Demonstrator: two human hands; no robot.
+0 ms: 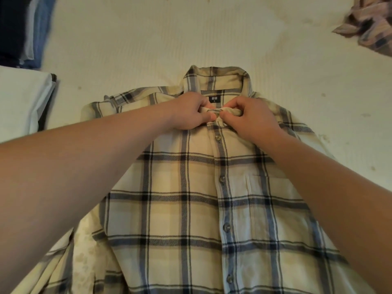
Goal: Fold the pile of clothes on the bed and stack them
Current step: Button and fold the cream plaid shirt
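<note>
Plaid shirt (pixel 201 198) lay face up on the bed (pixel 148 39), buttoned front, long axis running away from the person, collar (pixel 218 79) at far end. Both hands met at the neck opening, abt equally near: left hand (pixel 191 112) and right hand (pixel 250 117) each pinched the placket top, prob doing the top button, though it was hidden. Folded stack (pixel 25 30) far left, crumpled garment (pixel 369 24) far right.

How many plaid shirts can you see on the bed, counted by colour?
Cream and navy plaid flannel shirt, laid flat with both hands at its collar: 1
Pink and brown plaid shirt, crumpled at the far right: 1
Total: 2
</note>
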